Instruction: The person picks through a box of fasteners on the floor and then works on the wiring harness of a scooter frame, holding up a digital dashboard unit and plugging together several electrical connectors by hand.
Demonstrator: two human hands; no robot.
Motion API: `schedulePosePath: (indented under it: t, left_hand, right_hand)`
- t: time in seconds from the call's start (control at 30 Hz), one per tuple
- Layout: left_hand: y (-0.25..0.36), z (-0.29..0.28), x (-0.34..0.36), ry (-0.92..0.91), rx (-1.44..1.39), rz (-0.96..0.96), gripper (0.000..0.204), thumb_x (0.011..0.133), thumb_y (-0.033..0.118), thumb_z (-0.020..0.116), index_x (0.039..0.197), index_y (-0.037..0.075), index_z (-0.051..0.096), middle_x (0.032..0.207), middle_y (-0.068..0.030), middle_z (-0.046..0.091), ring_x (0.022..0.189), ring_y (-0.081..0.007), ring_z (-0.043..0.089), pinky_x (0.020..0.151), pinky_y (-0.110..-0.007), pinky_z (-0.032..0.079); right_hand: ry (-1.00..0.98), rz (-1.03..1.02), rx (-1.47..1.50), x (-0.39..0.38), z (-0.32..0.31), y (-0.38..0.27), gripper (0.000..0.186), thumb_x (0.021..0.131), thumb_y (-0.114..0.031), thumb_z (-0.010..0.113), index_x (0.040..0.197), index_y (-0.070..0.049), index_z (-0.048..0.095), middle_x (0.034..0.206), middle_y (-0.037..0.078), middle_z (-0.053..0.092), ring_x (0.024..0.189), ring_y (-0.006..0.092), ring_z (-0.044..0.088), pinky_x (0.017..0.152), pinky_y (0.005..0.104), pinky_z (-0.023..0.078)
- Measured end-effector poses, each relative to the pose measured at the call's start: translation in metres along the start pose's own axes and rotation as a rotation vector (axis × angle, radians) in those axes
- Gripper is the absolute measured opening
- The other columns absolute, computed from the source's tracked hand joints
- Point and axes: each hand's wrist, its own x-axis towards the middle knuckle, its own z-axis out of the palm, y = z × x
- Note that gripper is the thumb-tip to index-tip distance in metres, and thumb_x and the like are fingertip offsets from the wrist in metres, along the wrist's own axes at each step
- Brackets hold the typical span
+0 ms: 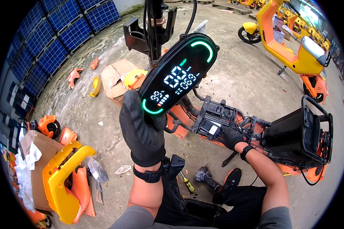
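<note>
My left hand (139,128), in a black glove, is closed on the lower left end of an oval scooter display (179,74). The display is lit, with white digits, a small bar gauge and green arcs at both ends. It is tilted, its right end higher. My right hand (233,138), also gloved, is lower down at the stripped scooter frame (252,126). Its fingers are curled beside a labelled box-shaped part (211,129) and a bundle of black cables (248,124); what they hold, if anything, is hidden.
A cordless power tool (207,179) and a screwdriver (188,184) lie by my shoe. Yellow body panels (61,179) and cardboard boxes (116,78) are at the left. A whole yellow scooter (282,49) stands at the far right, blue crates (61,30) at the far left.
</note>
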Motion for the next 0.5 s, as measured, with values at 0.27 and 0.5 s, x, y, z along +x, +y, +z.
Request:
schedulePosePath:
  t: [0.27,0.5]
  left_hand:
    - [0.0028,0.0005,-0.0019,-0.029,-0.189,-0.240,0.057,0.086,0.006,0.064,0.138,0.001,0.040,0.125,-0.0173,0.054,0.112,-0.0283,0.056,0.092,-0.036,0.047]
    - [0.0011,0.0007,-0.0013,-0.012,0.002,-0.025,0.057,0.086,0.003,0.062,0.138,0.002,0.040,0.125,-0.0158,0.052,0.110,-0.0258,0.057,0.089,-0.033,0.049]
  right_hand:
    - [-0.012,0.008,0.006,0.0007,0.0009,-0.0009,0.061,0.079,-0.025,0.068,0.129,-0.002,0.044,0.120,0.023,0.055,0.111,0.0388,0.054,0.092,0.0451,0.045]
    - [0.004,0.012,0.008,0.0004,0.0006,-0.0011,0.057,0.078,-0.024,0.068,0.126,-0.003,0.046,0.115,0.023,0.057,0.108,0.0390,0.055,0.090,0.0453,0.045]
